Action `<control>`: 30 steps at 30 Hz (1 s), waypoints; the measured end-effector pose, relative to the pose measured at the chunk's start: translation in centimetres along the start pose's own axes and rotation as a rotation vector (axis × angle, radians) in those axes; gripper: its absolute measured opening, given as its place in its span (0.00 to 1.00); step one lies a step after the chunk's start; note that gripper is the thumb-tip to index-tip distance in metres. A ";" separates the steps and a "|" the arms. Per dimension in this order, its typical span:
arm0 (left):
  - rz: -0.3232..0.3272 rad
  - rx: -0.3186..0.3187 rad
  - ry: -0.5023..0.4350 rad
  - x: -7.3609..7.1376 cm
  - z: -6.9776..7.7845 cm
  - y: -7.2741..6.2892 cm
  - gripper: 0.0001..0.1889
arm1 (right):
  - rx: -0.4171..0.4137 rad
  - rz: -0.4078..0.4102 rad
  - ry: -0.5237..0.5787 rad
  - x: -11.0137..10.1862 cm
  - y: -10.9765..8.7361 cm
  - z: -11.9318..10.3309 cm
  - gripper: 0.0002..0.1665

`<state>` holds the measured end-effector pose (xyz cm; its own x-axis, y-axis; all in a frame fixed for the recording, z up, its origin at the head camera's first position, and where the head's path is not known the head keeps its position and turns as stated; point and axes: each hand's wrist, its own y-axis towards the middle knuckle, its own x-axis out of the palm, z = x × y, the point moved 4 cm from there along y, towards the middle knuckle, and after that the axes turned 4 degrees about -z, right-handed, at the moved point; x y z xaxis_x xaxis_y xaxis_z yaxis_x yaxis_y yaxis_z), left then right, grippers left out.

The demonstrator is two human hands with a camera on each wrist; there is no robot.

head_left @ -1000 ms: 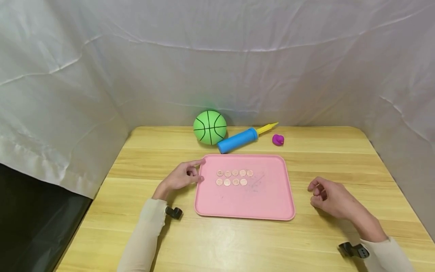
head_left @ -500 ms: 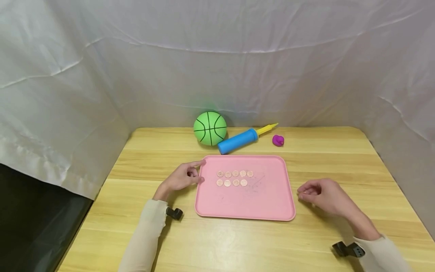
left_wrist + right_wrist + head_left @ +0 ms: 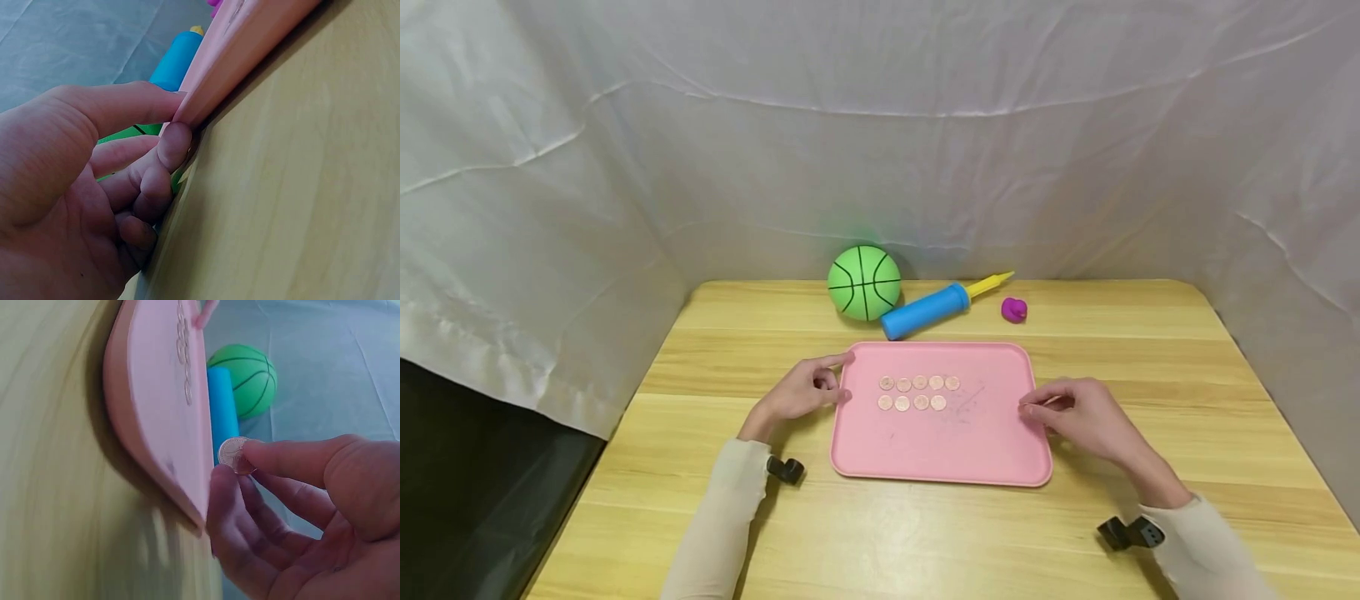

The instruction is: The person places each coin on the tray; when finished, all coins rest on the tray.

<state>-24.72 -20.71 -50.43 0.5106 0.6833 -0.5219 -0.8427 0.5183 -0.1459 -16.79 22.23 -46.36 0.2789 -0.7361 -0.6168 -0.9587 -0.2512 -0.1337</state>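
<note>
A pink rectangular tray (image 3: 992, 454) lies on the wooden table, with several copper-coloured coins (image 3: 921, 402) flat inside it in two rows. At its left side my left hand (image 3: 796, 392) pinches the rim between thumb and fingers, the contact showing up close in the left wrist view. My right hand (image 3: 1082, 417) is over the tray's right rim. Between its thumb and index finger it pinches a single coin (image 3: 231, 455), seen face-on in the right wrist view and mostly hidden by the fingers in the head view.
Behind the tray sit a green ball (image 3: 864, 283) with black lines, a blue hand pump (image 3: 925, 312) with a yellow end, and a small purple rubber duck (image 3: 1014, 310). Pale cloth (image 3: 925, 167) hangs around the table's back and sides.
My right hand has moved left from the table beside the tray to its right rim, carrying the coin. The left hand stays at the left rim, and the coins in rows are unmoved.
</note>
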 end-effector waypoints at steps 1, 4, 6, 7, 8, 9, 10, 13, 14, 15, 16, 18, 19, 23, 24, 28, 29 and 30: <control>0.000 0.002 0.000 0.0 0.0 0.0 0.38 | 0.000 -0.003 0.003 0.2 0.2 -0.1 0.14; 0.001 0.004 -0.002 0.0 0.0 0.0 0.37 | 0.007 -0.013 0.018 0.9 0.9 -0.5 0.14; 0.002 0.006 -0.003 0.0 0.0 0.0 0.37 | 0.018 -0.024 0.036 1.4 1.4 -0.7 0.15; 0.001 0.005 -0.004 0.1 0.0 0.0 0.37 | 0.023 -0.029 0.042 1.7 1.6 -0.7 0.15; 0.002 0.005 -0.004 0.1 0.0 0.0 0.37 | 0.025 -0.031 0.044 1.9 1.8 -0.8 0.15; 0.001 0.005 -0.005 0.1 0.1 0.0 0.37 | 0.026 -0.035 0.051 2.1 2.0 -0.9 0.15; 0.001 0.005 -0.005 0.0 0.1 0.0 0.37 | 0.027 -0.036 0.054 2.3 2.2 -1.1 0.15; 0.002 0.003 -0.009 0.0 0.2 -0.1 0.37 | 0.011 -0.036 0.044 2.9 2.8 -1.5 0.15; 0.002 0.003 -0.011 0.0 0.2 -0.1 0.37 | 0.006 -0.037 0.043 3.1 3.0 -1.6 0.14; 0.002 0.002 -0.013 0.0 0.2 -0.1 0.38 | 0.001 -0.039 0.045 3.3 3.2 -1.7 0.14; 0.002 0.002 -0.013 -0.1 0.3 -0.2 0.38 | -0.004 -0.040 0.044 3.5 3.4 -1.8 0.13; 0.000 0.004 -0.013 0.0 0.3 -0.2 0.38 | -0.012 -0.042 0.050 3.9 3.8 -2.0 0.12; -0.001 0.004 -0.014 0.0 0.3 -0.2 0.38 | -0.017 -0.042 0.053 4.0 4.0 -2.2 0.12; -0.005 0.006 -0.010 0.0 0.1 -0.1 0.38 | -0.029 -0.049 0.071 4.7 4.8 -2.5 0.10; -0.005 0.005 -0.010 0.0 0.1 0.0 0.38 | -0.034 -0.054 0.076 4.8 4.9 -2.5 0.10; -0.003 -0.001 -0.007 0.0 0.1 0.0 0.38 | -0.042 -0.072 0.100 5.3 5.6 -2.6 0.09; -0.001 -0.005 -0.006 0.0 0.1 0.0 0.38 | -0.045 -0.076 0.107 5.4 5.7 -2.6 0.09; -0.001 -0.005 -0.006 0.0 0.1 0.0 0.38 | -0.046 -0.078 0.112 5.5 5.8 -2.6 0.09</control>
<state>-24.69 -20.64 -50.39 0.5126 0.6860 -0.5164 -0.8430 0.5164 -0.1507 -20.70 15.05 -48.52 0.3593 -0.7783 -0.5150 -0.9310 -0.3368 -0.1405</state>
